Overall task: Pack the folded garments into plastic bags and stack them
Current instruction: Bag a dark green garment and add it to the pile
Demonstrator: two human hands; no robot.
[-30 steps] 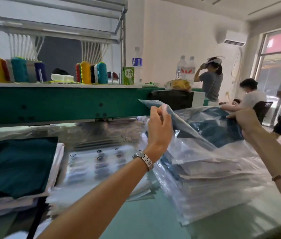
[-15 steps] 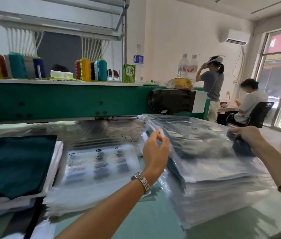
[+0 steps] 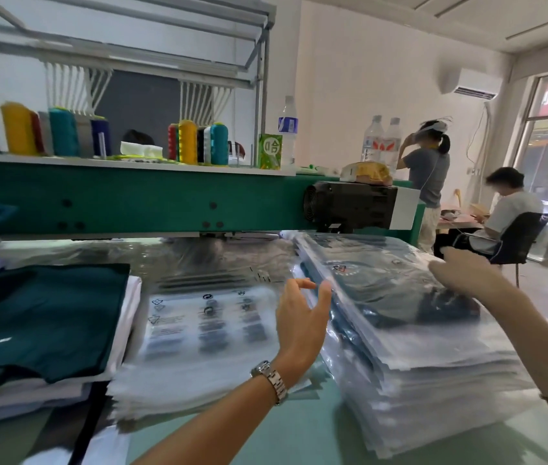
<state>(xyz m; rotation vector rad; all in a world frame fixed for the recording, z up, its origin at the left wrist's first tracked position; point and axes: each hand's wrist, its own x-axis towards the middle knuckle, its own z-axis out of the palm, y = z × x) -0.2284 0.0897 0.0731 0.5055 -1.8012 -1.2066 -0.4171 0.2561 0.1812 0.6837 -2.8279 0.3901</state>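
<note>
A tall stack of bagged garments (image 3: pixel 413 337) stands on the right of the table, and the top bag holds a dark teal garment. My left hand (image 3: pixel 299 317) hovers at the stack's left edge, fingers spread, holding nothing. My right hand (image 3: pixel 460 270) floats just above the top bag's far right side, open and blurred. In the middle lies a pile of empty printed plastic bags (image 3: pixel 198 333). A pile of folded dark teal and white garments (image 3: pixel 41 323) sits at the left.
A green machine beam (image 3: pixel 131 203) with a black motor (image 3: pixel 350 204) spans the table's back. Thread cones, bottles and a carton stand on the shelf above. Two people are at the far right by a desk and window. Pale green table edge (image 3: pixel 299 437) lies in front.
The bagged garment that both hands held up came down onto the stack. Both hands let go of it and now hover open beside and above it.
</note>
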